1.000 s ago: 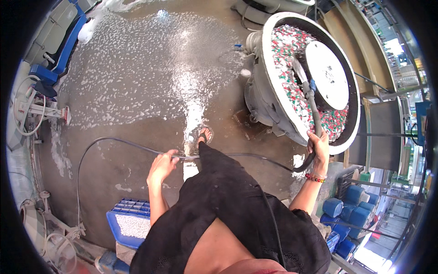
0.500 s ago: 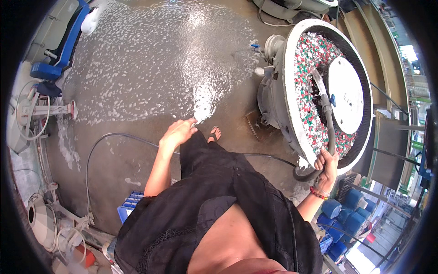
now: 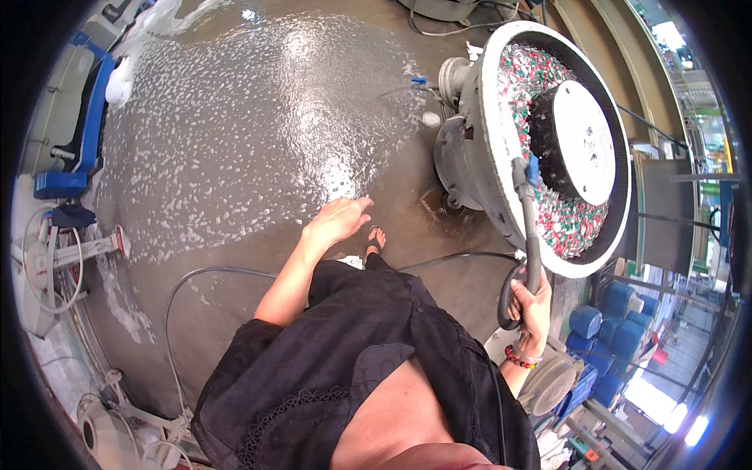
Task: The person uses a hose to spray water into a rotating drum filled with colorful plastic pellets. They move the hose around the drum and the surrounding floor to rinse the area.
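Observation:
My right hand (image 3: 529, 304) is wrapped round a dark hose (image 3: 533, 243), with a bead bracelet at the wrist. The hose reaches up to a nozzle with a blue valve lever (image 3: 533, 169), over the near rim of a big round tub (image 3: 513, 215). Small red, green and white pieces (image 3: 570, 227) fill the tub's ring-shaped trough around a white round centre cap (image 3: 585, 141). Over the wet floor, my left hand (image 3: 338, 219) hangs in the air, fingers stretched out and holding nothing. Below my right hand the hose bends in a loop.
White foam spots the wet floor (image 3: 235, 133). A black hose (image 3: 207, 270) runs across the floor behind my legs. Blue plastic drums (image 3: 603, 352) stand at the lower right. Grey and blue machinery (image 3: 74, 125) lines the left side.
My right hand has pulled the hose back toward me, and its nozzle has moved from over the pieces to the near rim. My left hand has shifted right and its fingers have straightened.

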Demonstrator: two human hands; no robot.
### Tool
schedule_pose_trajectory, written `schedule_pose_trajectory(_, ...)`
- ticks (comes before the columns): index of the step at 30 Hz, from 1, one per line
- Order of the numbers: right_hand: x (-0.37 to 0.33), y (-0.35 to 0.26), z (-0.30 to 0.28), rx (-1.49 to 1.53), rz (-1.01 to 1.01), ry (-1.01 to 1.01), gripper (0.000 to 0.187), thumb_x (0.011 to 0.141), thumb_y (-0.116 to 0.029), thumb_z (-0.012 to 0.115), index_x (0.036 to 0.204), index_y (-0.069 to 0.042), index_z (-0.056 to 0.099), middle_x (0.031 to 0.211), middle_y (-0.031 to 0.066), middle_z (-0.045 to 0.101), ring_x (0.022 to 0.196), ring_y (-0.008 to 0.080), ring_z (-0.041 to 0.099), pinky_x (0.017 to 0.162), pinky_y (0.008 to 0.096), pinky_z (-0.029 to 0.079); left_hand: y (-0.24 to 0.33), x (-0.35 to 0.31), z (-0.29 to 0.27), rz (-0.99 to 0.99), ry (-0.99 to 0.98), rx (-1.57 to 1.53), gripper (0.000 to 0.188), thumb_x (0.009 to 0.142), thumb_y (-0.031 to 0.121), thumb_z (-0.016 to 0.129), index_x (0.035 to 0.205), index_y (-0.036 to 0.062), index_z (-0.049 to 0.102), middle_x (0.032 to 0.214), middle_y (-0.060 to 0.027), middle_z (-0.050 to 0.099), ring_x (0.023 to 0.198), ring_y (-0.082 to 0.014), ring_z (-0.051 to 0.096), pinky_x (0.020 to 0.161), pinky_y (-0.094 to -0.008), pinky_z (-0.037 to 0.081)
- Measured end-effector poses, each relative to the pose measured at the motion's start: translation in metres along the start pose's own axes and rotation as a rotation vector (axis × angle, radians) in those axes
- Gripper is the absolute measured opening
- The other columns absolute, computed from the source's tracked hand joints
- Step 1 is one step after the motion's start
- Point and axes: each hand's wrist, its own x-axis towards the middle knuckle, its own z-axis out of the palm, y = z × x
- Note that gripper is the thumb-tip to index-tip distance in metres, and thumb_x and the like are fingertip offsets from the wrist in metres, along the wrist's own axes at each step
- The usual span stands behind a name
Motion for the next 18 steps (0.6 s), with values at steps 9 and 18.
schedule_pose_trajectory(9, 0.041, 0.023, 0.106, -0.19, 0.017, 0.014, 0.024, 0.08, -0.004, 0.059, 0.097, -0.006, 0.043, 0.05, -0.0014, 0.038, 0.032, 0.0085, 0.033, 0.03, 0.0247, 0.027, -0.12, -0.099, -0.005, -0.152, 0.009, 0.002, 0.032, 0.085, 0.021, 0.056, 0.114, 0.0069, 0.056, 0.092, -0.0208, 0.064, 0.092, -0.0351, 0.06, 0.08, -0.0435, 0.046)
schedule_pose_trajectory(18, 0.112, 0.092, 0.171, -0.128, 0.01, 0.005, 0.019, 0.081, -0.004, 0.058, 0.089, -0.007, 0.041, 0.05, 0.0002, 0.038, 0.031, 0.0104, 0.034, 0.029, 0.0268, 0.027, -0.188, -0.19, -0.025, -0.375, 0.076, -0.036, 0.034, 0.086, 0.021, 0.056, 0.118, 0.0072, 0.054, 0.099, -0.0211, 0.063, 0.097, -0.0366, 0.058, 0.083, -0.0455, 0.045)
